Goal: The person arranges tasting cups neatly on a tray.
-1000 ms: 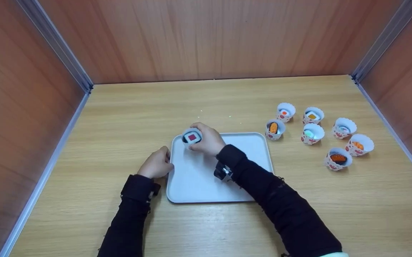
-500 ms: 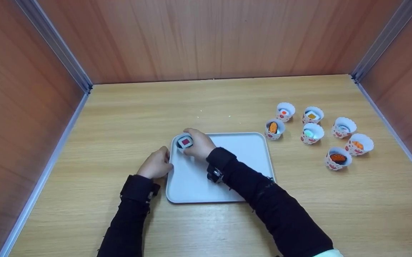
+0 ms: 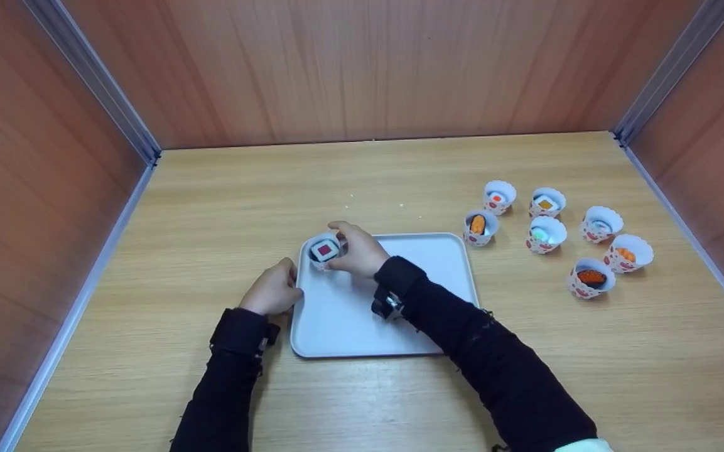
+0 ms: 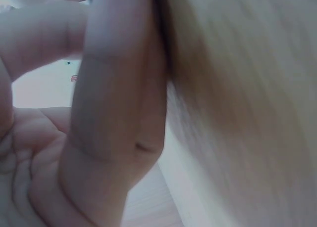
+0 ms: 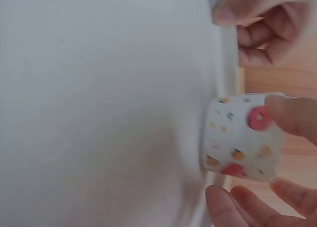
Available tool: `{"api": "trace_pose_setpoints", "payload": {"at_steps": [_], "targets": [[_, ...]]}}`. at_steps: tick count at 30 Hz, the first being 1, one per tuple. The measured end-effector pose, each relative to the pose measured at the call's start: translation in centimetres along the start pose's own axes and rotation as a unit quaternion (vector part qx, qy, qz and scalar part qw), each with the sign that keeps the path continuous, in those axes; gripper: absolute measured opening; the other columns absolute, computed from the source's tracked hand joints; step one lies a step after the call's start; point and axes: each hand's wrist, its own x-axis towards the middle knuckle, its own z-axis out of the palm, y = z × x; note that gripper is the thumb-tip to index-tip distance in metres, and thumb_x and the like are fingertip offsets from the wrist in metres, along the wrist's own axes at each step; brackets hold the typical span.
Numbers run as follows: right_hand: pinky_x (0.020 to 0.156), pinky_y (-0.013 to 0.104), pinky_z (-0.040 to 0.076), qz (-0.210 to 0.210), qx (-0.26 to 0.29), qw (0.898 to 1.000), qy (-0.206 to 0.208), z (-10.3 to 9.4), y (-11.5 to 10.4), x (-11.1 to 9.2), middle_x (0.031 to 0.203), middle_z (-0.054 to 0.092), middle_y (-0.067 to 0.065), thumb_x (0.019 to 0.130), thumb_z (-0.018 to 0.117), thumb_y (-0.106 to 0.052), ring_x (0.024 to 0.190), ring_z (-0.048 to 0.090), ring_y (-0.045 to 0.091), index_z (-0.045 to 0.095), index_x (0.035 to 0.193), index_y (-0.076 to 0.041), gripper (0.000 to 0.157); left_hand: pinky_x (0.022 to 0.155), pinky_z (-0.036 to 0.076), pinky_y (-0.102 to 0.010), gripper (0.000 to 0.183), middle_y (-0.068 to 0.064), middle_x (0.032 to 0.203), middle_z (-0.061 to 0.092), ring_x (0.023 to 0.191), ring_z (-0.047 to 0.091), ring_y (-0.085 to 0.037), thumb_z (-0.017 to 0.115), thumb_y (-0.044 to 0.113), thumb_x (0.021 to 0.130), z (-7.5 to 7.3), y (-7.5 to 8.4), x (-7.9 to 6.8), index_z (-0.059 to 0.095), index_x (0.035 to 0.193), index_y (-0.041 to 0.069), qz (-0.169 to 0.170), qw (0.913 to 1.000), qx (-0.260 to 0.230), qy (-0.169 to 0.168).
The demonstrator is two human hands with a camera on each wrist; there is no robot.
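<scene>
1. The left hand (image 3: 270, 289) pinches the left edge of the tray (image 3: 349, 320); in the right wrist view its thumb lies on the rim and its fingers curl beneath. Should that grip lift or tug, the edge would tilt or slide and could unsettle whatever stands near it.

2. The patterned paper cup (image 5: 237, 133) is in the tray's far left corner, close to the raised rim, and looks roughly upright. Whether its base sits fully flat is hard to tell. A base caught on the rim could leave it leaning, and a small knock might then tip it.

3. The square piece (image 3: 324, 250), pale with a red centre, lies inside that cup. A tip could spill it onto the tray or the table (image 3: 148, 345).

4. The right hand (image 3: 362, 250) is spread around the cup, its thumb at one side and its fingers standing off the other; it looks open rather than gripping. A thumb dragging on the scalloped edge as the hand leaves could pull the cup over, and squeezing could crumple the thin wall.

5. Beyond the tray's right edge, the nearest cup (image 3: 475, 240), holding an orange piece (image 3: 478, 224), stands just beside the rim. If the tray slid right, it would probably bump this cup.
</scene>
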Motion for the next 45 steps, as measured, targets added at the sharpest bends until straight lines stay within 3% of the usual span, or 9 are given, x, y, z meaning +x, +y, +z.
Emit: {"api": "trace_pose_setpoints", "payload": {"at_steps": [7, 13, 17, 21, 27, 34, 39, 45], "targets": [[0.104, 0.043, 0.046, -0.007, 0.028, 0.999, 0.025, -3.7, 1.1, -2.3, 0.144, 0.045, 0.017, 0.083, 0.076, -0.019, 0.128, 0.049, 0.035, 0.032, 0.151, -0.012, 0.081, 0.050, 0.041, -0.025, 0.020, -0.005, 0.076, 0.050, 0.059, 0.051, -0.017, 0.056, 0.000, 0.082, 0.3, 0.2, 0.4, 0.049, 0.101, 0.001, 0.003, 1.0000, -0.005, 0.002], [0.108, 0.049, 0.040, -0.074, 0.003, 0.990, 0.122, -8.2, 4.9, -6.1, 0.144, 0.044, 0.021, 0.083, 0.077, -0.019, 0.131, 0.044, 0.036, 0.036, 0.148, -0.006, 0.078, 0.051, 0.041, -0.025, 0.019, -0.005, 0.077, 0.050, 0.061, 0.051, -0.017, 0.056, 0.000, 0.082, 0.5, 0.3, 0.5, 0.048, 0.100, 0.001, 0.003, 1.0000, -0.003, -0.003], [0.113, 0.050, 0.034, -0.055, -0.030, 0.979, 0.194, -11.4, 7.4, -8.4, 0.148, 0.041, 0.019, 0.082, 0.078, -0.023, 0.137, 0.039, 0.035, 0.038, 0.148, -0.007, 0.078, 0.052, 0.041, -0.025, 0.019, -0.005, 0.077, 0.049, 0.061, 0.051, -0.017, 0.056, 0.001, 0.084, 0.3, 0.2, 0.4, 0.048, 0.101, 0.001, 0.001, 1.0000, -0.003, -0.006], [0.114, 0.053, 0.031, -0.025, -0.035, 0.974, 0.223, -13.8, 9.7, -10.0, 0.152, 0.035, 0.020, 0.083, 0.078, -0.023, 0.141, 0.033, 0.038, 0.033, 0.150, -0.005, 0.082, 0.052, 0.043, -0.025, 0.021, -0.006, 0.079, 0.050, 0.061, 0.052, -0.017, 0.055, 0.001, 0.084, 0.1, 0.0, 0.2, 0.048, 0.104, 0.000, 0.004, 0.9999, -0.005, -0.010], [0.112, 0.056, 0.032, 0.033, -0.016, 0.975, 0.217, -15.1, 12.4, -10.3, 0.152, 0.032, 0.025, 0.086, 0.075, -0.023, 0.139, 0.035, 0.043, 0.024, 0.152, -0.001, 0.086, 0.051, 0.044, -0.025, 0.022, -0.006, 0.079, 0.049, 0.059, 0.053, -0.017, 0.055, 0.001, 0.084, -0.1, -0.4, 0.1, 0.047, 0.105, 0.001, -0.004, 0.9999, -0.006, -0.009], [0.113, 0.052, 0.033, 0.112, -0.015, 0.980, 0.162, -15.5, 14.1, -9.4, 0.155, 0.029, 0.024, 0.086, 0.073, -0.033, 0.141, 0.034, 0.039, 0.016, 0.154, -0.001, 0.095, 0.051, 0.043, -0.025, 0.021, -0.005, 0.077, 0.048, 0.059, 0.051, -0.017, 0.056, 0.000, 0.084, -0.1, -0.5, 0.0, 0.048, 0.103, 0.000, 0.003, 1.0000, -0.004, -0.002], [0.116, 0.051, 0.029, 0.130, -0.008, 0.982, 0.135, -15.6, 14.7, -8.7, 0.157, 0.026, 0.023, 0.087, 0.072, -0.028, 0.143, 0.032, 0.038, 0.017, 0.154, -0.002, 0.091, 0.051, 0.043, -0.025, 0.021, -0.005, 0.078, 0.049, 0.059, 0.052, -0.017, 0.056, 0.001, 0.084, -0.1, -0.5, 0.1, 0.048, 0.103, 0.000, 0.000, 1.0000, -0.001, 0.000], [0.115, 0.052, 0.031, 0.149, -0.015, 0.980, 0.134, -15.5, 15.0, -8.3, 0.156, 0.029, 0.024, 0.088, 0.070, -0.022, 0.140, 0.035, 0.040, 0.023, 0.153, -0.003, 0.082, 0.050, 0.042, -0.025, 0.020, -0.005, 0.077, 0.049, 0.059, 0.051, -0.017, 0.055, 0.000, 0.084, -0.2, -0.5, 0.1, 0.048, 0.102, 0.000, 0.002, 1.0000, -0.003, -0.001]]}}
